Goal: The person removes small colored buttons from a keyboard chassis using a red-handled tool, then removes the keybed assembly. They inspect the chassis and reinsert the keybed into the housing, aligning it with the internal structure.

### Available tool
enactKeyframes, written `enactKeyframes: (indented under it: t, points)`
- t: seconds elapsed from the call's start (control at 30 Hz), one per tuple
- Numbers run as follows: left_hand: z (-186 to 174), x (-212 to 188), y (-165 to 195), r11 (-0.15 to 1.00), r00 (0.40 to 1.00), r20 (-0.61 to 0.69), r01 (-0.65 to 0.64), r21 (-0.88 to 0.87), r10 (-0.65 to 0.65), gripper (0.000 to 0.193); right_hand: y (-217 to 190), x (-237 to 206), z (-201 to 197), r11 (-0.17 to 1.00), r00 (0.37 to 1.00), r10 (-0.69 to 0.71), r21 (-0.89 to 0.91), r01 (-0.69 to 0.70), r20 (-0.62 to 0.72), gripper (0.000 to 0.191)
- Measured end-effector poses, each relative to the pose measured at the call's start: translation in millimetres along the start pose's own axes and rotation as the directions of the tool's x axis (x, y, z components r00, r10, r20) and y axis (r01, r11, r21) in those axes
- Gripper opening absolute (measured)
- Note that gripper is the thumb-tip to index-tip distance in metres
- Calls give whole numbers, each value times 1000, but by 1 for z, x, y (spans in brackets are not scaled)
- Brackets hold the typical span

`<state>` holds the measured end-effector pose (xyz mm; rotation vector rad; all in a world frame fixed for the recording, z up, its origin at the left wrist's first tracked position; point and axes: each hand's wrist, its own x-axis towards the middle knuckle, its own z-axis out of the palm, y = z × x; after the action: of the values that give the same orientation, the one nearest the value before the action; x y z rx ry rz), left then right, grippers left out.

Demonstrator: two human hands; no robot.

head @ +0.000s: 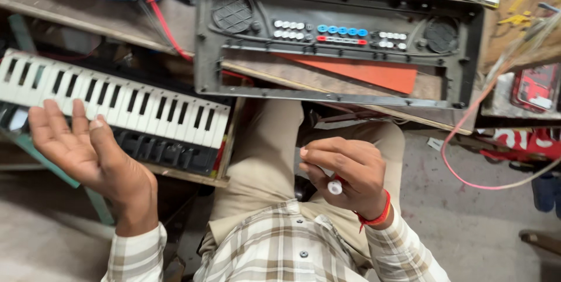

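Left hand (82,150) is open, palm up, fingers spread wide, holding nothing; it hovers just off the near edge of the tabletop (87,16), right below the key strip (117,98), a loose row of white & black piano keys lying slantwise w/ its black underside showing along the near side. Can't tell if fingertips touch the keys. Right hand (345,171) is curled shut round a small white-tipped tool (335,187), prob. a screwdriver handle, held over the lap, near the body & well apart from the tabletop; red thread band on that wrist. Further back, centre of the tabletop, sits the grey keyboard shell (339,42), inner side up, w/ two round speaker grilles & rows of white, blue, red buttons. Orange sheet (374,74) shows through its opening. Red wire (163,22) runs from the far left corner toward the shell.
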<state>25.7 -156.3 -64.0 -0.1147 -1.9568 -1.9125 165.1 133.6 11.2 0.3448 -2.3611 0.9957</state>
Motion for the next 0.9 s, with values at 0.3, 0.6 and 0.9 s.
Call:
enactKeyframes:
  t: [0.3, 0.6, 0.9]
  points:
    - [68, 0, 44, 859, 722, 547, -511, 12, 423, 24, 24, -10, -25, 945, 945, 240, -170, -280, -224, 21]
    - [124, 7, 59, 718, 475, 801, -691, 83, 364, 39, 36, -19, -33, 812, 857, 436, -291, -506, -275, 34]
    - [122, -2, 54, 729, 520, 801, -665, 160, 298, 28, 47, -24, -27, 861, 878, 377, -237, -449, -296, 24]
